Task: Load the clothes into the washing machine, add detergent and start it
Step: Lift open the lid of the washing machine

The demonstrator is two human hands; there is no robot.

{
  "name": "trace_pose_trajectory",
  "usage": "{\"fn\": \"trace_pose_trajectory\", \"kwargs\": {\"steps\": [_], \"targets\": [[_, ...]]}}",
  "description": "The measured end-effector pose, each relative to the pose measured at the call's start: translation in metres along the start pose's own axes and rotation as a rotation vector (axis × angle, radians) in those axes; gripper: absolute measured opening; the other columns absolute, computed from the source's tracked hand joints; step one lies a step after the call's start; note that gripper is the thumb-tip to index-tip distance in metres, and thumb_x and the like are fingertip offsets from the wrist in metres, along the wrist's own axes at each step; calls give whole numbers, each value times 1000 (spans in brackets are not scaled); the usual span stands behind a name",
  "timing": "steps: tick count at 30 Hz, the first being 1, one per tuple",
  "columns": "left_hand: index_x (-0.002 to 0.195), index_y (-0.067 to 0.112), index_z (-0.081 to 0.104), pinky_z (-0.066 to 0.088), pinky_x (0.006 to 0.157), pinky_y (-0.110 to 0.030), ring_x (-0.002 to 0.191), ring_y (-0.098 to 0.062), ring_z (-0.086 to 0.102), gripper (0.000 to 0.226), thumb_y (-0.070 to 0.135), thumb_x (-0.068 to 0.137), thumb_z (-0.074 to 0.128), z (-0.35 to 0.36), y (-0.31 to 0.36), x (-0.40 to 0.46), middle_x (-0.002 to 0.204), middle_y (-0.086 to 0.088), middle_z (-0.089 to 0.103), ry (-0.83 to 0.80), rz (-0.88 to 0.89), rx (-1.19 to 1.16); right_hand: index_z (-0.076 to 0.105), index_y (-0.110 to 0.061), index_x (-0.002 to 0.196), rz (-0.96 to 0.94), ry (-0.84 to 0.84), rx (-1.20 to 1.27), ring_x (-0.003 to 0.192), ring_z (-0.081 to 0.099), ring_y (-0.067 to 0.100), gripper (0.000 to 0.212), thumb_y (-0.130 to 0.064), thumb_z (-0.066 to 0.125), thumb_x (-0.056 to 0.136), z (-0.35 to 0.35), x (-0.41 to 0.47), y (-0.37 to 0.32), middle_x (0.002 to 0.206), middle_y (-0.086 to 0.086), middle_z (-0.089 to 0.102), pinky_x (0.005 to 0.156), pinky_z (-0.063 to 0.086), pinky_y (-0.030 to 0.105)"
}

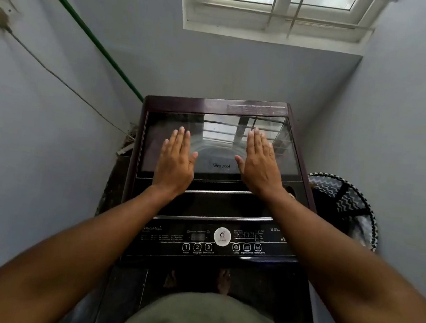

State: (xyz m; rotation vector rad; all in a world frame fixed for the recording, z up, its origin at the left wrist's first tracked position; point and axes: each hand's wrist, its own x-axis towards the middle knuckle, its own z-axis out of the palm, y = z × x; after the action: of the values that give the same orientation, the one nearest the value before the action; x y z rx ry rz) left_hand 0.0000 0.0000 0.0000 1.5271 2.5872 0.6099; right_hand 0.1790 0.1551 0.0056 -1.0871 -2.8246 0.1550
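While flat on the closed glass lid [221,146] of the washing machine [208,240], left hand [176,161] and right hand [259,164], fingers [181,139] straight and together, gripping nothing. Rigid, smooth, probably slippery and breakable; better lifted by the near-edge handle [219,191].

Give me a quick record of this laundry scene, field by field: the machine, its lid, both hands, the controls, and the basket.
machine: top-loading washing machine, dark body, in a corner
lid: glass lid closed
left hand: left hand flat and open on the lid
right hand: right hand flat and open on the lid
controls: control panel at the front edge, untouched
basket: laundry basket to the right of the machine
clothes: none clearly visible
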Motion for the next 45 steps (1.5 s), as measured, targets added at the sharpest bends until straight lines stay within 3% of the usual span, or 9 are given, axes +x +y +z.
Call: {"fn": "trace_pose_trajectory", "kwargs": {"steps": [4,8,13,21,31,34,36,40,45], "targets": [[144,7,45,36,111,-47,131,-32,42,54,37,100,35,8,-1,-25,141,-16,48,56,11,17,35,-3,146,-15,-8,-9,140,35,37,60,-40,44,100,7,-21,-7,150,23,36,114,34,49],[121,14,63,46,90,-43,107,-27,51,36,31,92,48,16,0,-50,114,-9,57,90,58,-7,55,-4,123,-78,24,-41,111,53,32,42,-34,51,96,16,-43,-11,123,18,54,88,51,45],[104,19,66,46,78,-39,91,-22,51,19,18,88,58,28,9,-77,99,-2,57,22,133,14,61,-10,110,-145,18,-30,96,53,27,30,-33,48,96,35,-67,-13,108,11,57,77,49,41],[115,14,60,46,89,-36,98,-22,54,28,25,89,56,33,21,-76,108,-3,61,-16,120,-6,62,-14,98,-114,35,-49,85,56,27,33,-33,35,101,42,-76,-17,92,7,62,85,43,41],[97,17,66,41,82,-41,91,-28,61,28,32,98,41,33,31,-52,94,-6,68,-177,-19,137,61,-16,100,-151,-62,-28,90,58,25,38,-40,32,98,33,-64,-8,97,5,65,84,43,39],[95,15,68,41,83,-40,92,-29,62,32,33,97,41,33,36,-50,96,-8,69,-165,-69,158,61,-18,107,-124,-183,69,101,58,23,31,-42,43,99,21,-59,-10,107,3,65,90,42,40],[95,14,70,41,85,-40,95,-30,63,34,33,96,42,32,40,-46,99,-9,70,-183,-102,155,59,-20,112,-113,-274,113,108,56,21,38,-52,54,93,9,-52,-11,114,1,64,93,42,40],[90,11,73,43,86,-39,96,-32,65,37,33,93,44,18,46,-32,98,-13,72,-257,-160,102,53,-26,123,-113,-462,178,120,46,20,84,-80,67,60,-16,-44,-22,124,0,52,99,41,44],[76,11,70,50,67,-35,77,-32,64,39,42,86,49,-17,47,-13,79,-13,69,-332,-227,-25,38,-28,129,-159,-603,128,120,39,21,105,-76,79,45,-43,-35,-44,125,0,43,103,36,47]]}}
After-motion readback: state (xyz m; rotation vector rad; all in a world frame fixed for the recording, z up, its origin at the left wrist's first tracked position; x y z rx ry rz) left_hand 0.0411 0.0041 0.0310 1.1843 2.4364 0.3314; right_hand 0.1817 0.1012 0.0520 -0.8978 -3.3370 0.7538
